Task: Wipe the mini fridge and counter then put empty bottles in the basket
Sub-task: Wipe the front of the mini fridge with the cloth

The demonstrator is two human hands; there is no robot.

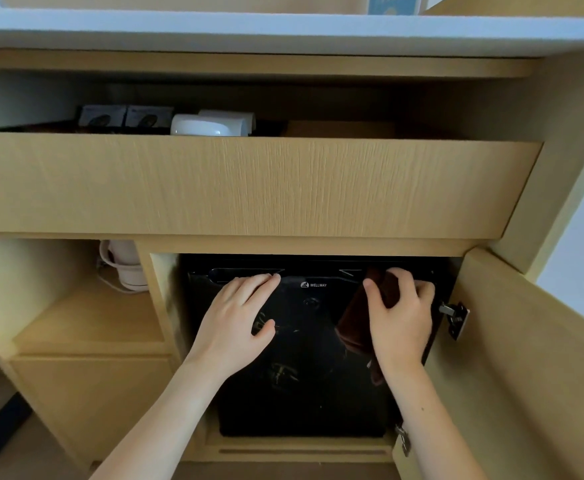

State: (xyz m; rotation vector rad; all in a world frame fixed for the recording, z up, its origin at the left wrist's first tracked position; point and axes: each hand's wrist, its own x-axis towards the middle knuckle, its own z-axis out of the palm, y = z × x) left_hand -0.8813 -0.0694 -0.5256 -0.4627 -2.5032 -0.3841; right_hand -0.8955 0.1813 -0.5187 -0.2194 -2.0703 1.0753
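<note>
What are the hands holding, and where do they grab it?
The right hand grips a brown cloth near its top end, against the mini fridge door. The left hand holds nothing, resting flat.

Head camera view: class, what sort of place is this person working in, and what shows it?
Probably a hotel room's minibar unit. A small black mini fridge sits built into a wooden cabinet, the open drawer above holds white cups and packets, and a kettle stands on the shelf beside it.

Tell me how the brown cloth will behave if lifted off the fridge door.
Probably floppy: the brown cloth droops in folds below the right hand. Likely light, since one hand's grip holds it against the fridge door. Its plush look suggests it won't slip easily.
</note>
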